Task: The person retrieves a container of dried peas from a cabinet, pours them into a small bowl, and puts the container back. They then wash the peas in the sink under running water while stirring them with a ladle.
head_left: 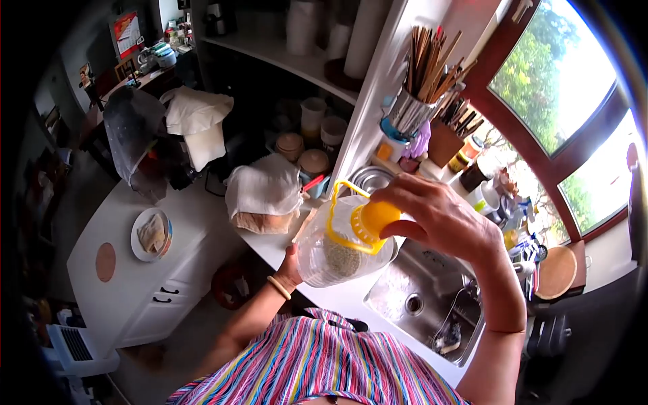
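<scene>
A large clear plastic jug (pixel 312 251) is held tilted in front of my chest, above the counter edge beside the sink. It has a yellow carrying handle (pixel 330 219) and a yellow screw cap (pixel 370 223). Pale greenish grains (pixel 343 260) show through its wall near the bottom. My left hand (pixel 290 267), with a bangle at the wrist, grips the jug's side; some of its fingers are hidden behind it. From above, the fingers and thumb of my right hand (pixel 435 214) close round the cap. Whether the cap is loose on the neck I cannot tell.
A steel sink (pixel 388 287) lies to the right, holding a dish rack (pixel 462 317). Chopsticks stand in a metal holder (pixel 410 111) by the window. A cloth-covered basket (pixel 263 192) is behind the jug. On the left counter sits a plate (pixel 140 250) with a folded cloth.
</scene>
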The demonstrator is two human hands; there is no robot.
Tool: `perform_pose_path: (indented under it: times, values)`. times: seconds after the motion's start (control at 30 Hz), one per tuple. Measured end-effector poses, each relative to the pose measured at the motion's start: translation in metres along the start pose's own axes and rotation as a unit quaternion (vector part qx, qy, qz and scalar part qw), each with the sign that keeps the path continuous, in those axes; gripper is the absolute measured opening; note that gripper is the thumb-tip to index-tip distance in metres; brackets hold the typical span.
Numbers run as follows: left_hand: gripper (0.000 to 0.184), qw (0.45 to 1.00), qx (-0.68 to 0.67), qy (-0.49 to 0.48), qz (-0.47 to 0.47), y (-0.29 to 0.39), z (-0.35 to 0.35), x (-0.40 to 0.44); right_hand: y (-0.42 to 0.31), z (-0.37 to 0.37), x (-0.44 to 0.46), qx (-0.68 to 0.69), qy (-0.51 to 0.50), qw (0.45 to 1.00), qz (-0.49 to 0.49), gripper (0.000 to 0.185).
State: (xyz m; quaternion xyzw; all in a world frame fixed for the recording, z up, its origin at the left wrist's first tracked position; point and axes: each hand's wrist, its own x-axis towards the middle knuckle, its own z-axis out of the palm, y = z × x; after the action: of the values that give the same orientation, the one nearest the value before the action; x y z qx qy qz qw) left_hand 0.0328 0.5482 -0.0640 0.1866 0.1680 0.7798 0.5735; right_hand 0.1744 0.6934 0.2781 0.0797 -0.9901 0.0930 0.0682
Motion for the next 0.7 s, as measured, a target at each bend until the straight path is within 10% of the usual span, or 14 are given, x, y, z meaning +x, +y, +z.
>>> perform_pose_path:
  times: [0.2, 0.3, 0.5, 0.7]
  values:
    - [0.074, 0.973, 0.214, 0.056, 0.070, -0.010, -0.039, 0.002, 0.031, -0.001, -0.003, -0.116, -0.009, 0.951, 0.286, 0.035]
    - [0.077, 0.991, 0.000, 0.078, 0.105, 0.027, 0.030, 0.018, 0.023, -0.032, -0.007, -0.062, 0.031, 0.990, 0.124, 0.038]
    - [0.103, 0.969, 0.079, -0.051, 0.227, 0.057, 0.083, 0.013, 0.010, -0.072, 0.009, 0.001, 0.096, 0.995, 0.002, 0.034]
    - [0.110, 0.862, 0.230, 0.048, 0.449, 0.098, 0.130, 0.000, -0.006, -0.093, 0.081, -0.012, 0.159, 0.987, -0.005, 0.030]
